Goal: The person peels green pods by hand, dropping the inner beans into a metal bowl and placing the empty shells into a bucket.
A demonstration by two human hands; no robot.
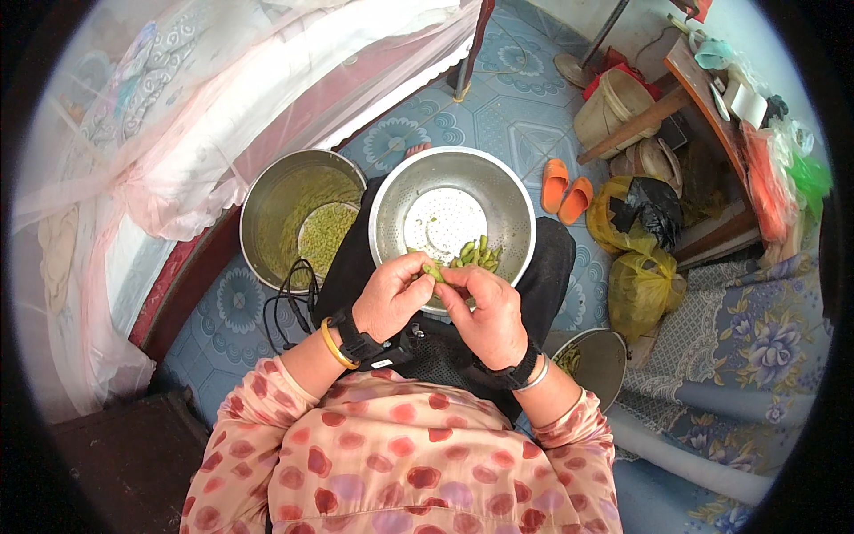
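pinching one green pod [433, 271] between left hand [391, 296] and right hand [487, 313], held over the colander [396, 209] so beans drop in.

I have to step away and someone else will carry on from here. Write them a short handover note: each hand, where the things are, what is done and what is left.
Left hand: shut on a green pod, pinched at its left end over the near rim of the colander.
Right hand: fingers grip the same pod from the right.
Perforated steel colander: on the lap, with a small heap of green pods at its near side.
Steel pot: on the floor to the left, holding a big mass of green shelled beans.
Done: much shelled already, judging by the pot.
Left: the pod in hand and the few in the colander.
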